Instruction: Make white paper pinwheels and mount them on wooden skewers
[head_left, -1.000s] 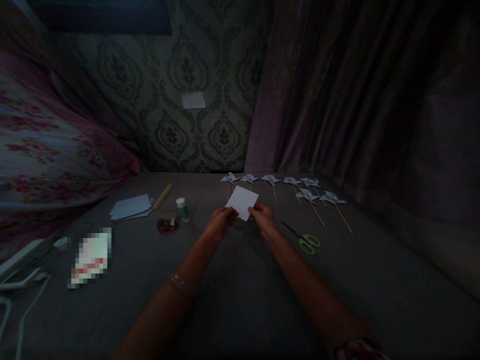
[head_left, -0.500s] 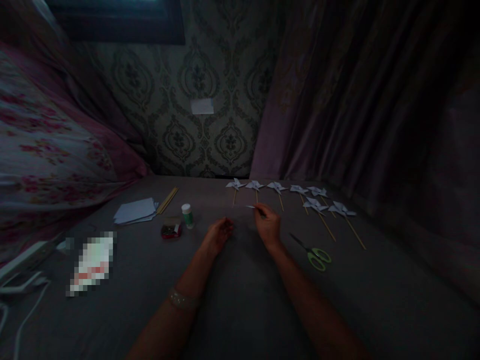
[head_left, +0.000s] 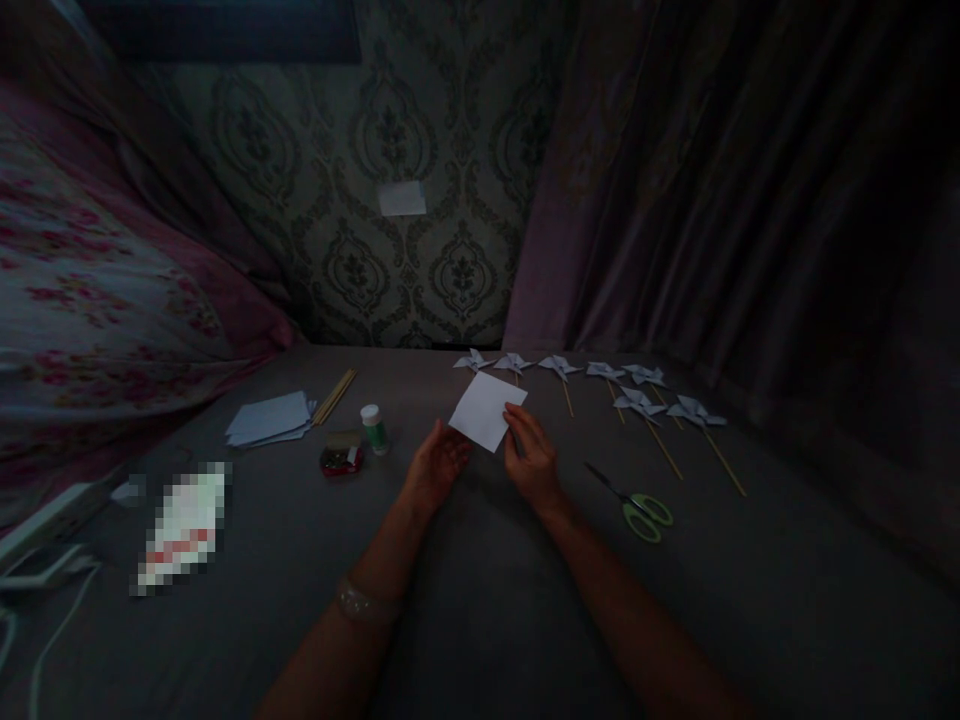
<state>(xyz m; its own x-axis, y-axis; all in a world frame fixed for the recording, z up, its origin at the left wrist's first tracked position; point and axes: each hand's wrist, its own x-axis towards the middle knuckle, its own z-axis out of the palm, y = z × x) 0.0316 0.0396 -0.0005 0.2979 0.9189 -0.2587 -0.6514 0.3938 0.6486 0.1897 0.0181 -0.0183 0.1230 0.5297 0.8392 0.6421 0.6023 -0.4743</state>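
A square sheet of white paper (head_left: 487, 410) is held up above the table, its face turned toward me. My right hand (head_left: 533, 462) pinches it near the right-hand corner. Below its left corner is my left hand (head_left: 436, 466), fingers loosely curled and apart; whether the fingertips touch the paper is hard to see. Scissors with green handles (head_left: 637, 510) lie to the right of my right hand. Left of my left hand stand a glue bottle with a white cap (head_left: 373, 429) and a small red open box of dark little items (head_left: 341, 459).
Several paper pinwheels on sticks (head_left: 559, 368) lie along the back right. At the back left are a stack of white paper (head_left: 270, 418) and a bundle of wooden sticks (head_left: 335, 397). A white power strip (head_left: 52, 520) with a cable and a blurred packet (head_left: 187, 525) lie at the left.
The paper has turned from edge-on to face-on in my right hand. My left hand has come closer below its left corner. The view has shifted slightly.
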